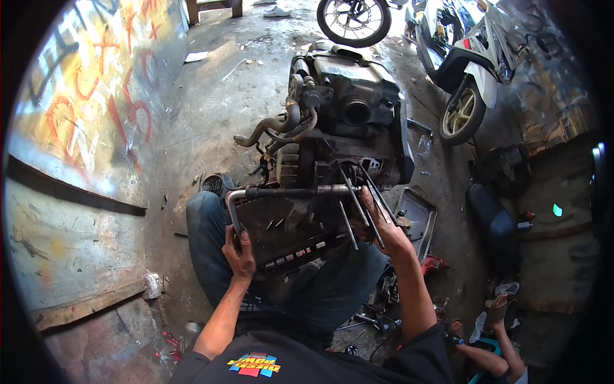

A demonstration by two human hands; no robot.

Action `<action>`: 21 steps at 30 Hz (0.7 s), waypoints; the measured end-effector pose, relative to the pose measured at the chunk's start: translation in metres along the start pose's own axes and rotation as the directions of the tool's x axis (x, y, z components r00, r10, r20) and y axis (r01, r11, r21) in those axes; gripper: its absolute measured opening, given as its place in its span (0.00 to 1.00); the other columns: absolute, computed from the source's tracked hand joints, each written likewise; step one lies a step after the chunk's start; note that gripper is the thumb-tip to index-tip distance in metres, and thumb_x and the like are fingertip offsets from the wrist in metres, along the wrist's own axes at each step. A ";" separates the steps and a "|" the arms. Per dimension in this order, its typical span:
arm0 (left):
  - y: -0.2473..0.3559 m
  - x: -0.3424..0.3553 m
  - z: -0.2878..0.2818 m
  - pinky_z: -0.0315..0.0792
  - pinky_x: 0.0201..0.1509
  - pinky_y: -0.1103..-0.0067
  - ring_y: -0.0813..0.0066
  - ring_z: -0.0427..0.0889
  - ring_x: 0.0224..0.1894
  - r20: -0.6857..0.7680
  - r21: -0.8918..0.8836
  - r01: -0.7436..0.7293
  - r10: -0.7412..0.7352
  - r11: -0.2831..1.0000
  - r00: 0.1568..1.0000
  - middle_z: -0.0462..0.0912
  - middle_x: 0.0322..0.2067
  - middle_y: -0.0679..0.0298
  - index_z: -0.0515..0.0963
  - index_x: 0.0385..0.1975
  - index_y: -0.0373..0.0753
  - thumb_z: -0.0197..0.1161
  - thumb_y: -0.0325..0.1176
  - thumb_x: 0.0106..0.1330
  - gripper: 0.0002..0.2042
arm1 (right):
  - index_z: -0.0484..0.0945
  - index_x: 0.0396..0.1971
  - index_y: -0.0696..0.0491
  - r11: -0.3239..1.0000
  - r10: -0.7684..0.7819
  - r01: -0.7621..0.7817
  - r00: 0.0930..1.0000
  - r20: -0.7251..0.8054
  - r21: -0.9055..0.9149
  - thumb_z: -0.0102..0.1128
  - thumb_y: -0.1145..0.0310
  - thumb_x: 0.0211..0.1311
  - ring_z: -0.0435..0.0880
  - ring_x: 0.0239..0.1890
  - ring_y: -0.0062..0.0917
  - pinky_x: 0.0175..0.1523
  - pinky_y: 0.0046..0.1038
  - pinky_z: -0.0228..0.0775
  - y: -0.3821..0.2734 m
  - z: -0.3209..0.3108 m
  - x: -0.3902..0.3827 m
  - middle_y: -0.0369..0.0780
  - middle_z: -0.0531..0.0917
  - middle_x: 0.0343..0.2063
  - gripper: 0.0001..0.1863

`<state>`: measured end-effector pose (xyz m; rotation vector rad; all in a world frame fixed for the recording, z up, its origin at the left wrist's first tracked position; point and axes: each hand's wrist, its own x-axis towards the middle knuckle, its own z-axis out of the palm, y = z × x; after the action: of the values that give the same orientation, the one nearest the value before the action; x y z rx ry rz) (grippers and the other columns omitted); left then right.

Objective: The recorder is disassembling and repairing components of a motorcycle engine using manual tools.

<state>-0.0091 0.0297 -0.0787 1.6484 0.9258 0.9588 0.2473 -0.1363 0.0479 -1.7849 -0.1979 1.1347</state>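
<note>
A silvery pipe (275,191), bent down at its left end and dark along part of its middle, lies across in front of me. My left hand (240,253) is closed around its lower left end. At its other end my right hand (382,224) grips several long thin metal rods (352,224), which point up and down past my fingers; part of that grip is hidden. Just beyond stands a large dark engine (352,102) with a round opening and a curved hose (272,131). A dark flat panel (275,221) with small loose pieces on it sits between my knees.
A metal tray (430,221) lies right of the engine, near a red tool (435,263) and scattered parts. A white scooter (476,70) and another wheel (354,22) stand farther off. Another person's bare legs (492,358) show at lower right. A painted wall (96,96) rises at left.
</note>
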 end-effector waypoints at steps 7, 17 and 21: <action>0.058 0.051 -0.020 0.56 0.12 0.88 0.87 0.64 0.12 0.434 -0.460 0.494 -0.298 0.738 0.850 0.73 0.21 0.68 0.73 0.47 0.41 0.45 0.50 0.76 0.19 | 0.69 0.25 0.46 0.985 -0.129 0.120 0.989 0.069 0.120 0.48 0.41 0.69 0.59 0.13 0.12 0.18 0.19 0.49 0.001 -0.001 -0.003 0.28 0.63 0.13 0.24; 0.072 0.087 -0.025 0.45 0.11 0.89 0.92 0.49 0.11 0.602 -0.402 0.653 -0.352 0.642 0.717 0.51 0.15 0.78 0.74 0.52 0.44 0.49 0.52 0.74 0.20 | 0.75 0.35 0.49 0.988 -0.140 0.135 0.988 -0.060 -0.080 0.46 0.41 0.70 0.67 0.16 0.16 0.20 0.19 0.55 -0.003 0.000 -0.006 0.33 0.74 0.19 0.25; 0.075 0.077 -0.037 0.44 0.11 0.88 0.91 0.50 0.11 0.474 -0.504 0.630 -0.421 0.590 0.773 0.52 0.14 0.79 0.76 0.47 0.44 0.53 0.50 0.73 0.17 | 0.69 0.61 0.53 0.902 -0.411 0.384 0.904 -0.116 -0.199 0.49 0.50 0.72 0.70 0.21 0.15 0.21 0.19 0.57 0.022 -0.004 0.008 0.35 0.77 0.30 0.27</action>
<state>-0.0024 0.0959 0.0138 0.7968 0.6942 0.4759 0.2479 -0.1453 0.0261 -1.8639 -0.5567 0.6980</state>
